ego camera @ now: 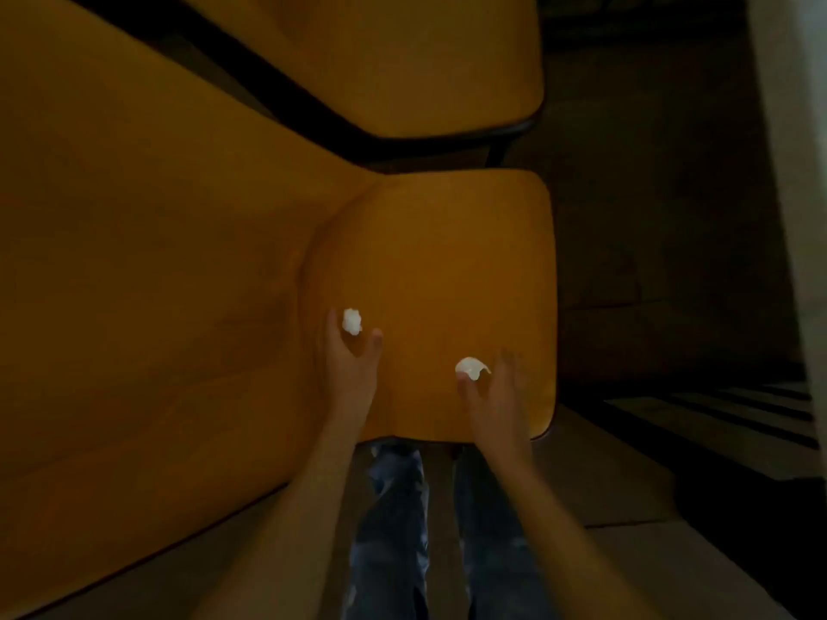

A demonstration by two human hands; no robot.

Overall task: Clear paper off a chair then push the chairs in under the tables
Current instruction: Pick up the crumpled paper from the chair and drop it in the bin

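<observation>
An orange wooden chair seat (447, 261) lies below me, partly tucked against a large orange table (134, 261) on the left. Two crumpled white paper balls rest on the seat. The left paper ball (351, 321) sits between the spread thumb and fingers of my left hand (351, 364), which is open around it. The right paper ball (471, 367) lies at the fingertips of my right hand (492, 396); the thumb touches it and the fingers stay apart.
A second orange table (425, 60) with a dark edge stands farther ahead. Dark floor lies to the right, with a striped mat (738, 413) at the right edge. My legs in jeans (402, 530) stand just before the seat's front edge.
</observation>
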